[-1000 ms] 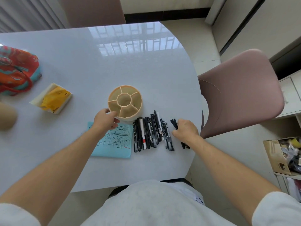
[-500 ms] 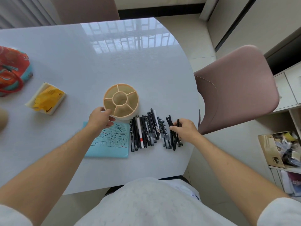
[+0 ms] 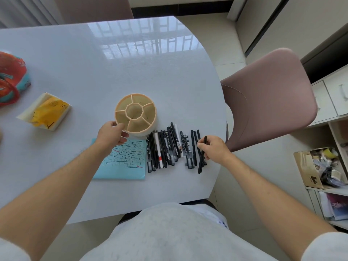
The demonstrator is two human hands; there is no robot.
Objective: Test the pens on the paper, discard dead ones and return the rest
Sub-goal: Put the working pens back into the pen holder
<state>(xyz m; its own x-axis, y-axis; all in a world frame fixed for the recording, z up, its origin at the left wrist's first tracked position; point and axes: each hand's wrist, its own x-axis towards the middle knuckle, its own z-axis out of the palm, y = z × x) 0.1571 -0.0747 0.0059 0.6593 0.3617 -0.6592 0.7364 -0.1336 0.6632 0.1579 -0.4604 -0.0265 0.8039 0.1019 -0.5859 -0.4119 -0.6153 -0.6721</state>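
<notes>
Pinches 1 black pen in the right hand beside the row of pens; grips the beige pen holder with the left hand.

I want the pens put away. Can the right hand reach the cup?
Probably yes. The right hand, gripping one pen, has only the flat row of pens between it and the cup.

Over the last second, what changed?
The right hand took hold of a black pen at the row's right end and tilted it out of line. The left hand still holds the holder; paper and remaining pens unmoved.
</notes>
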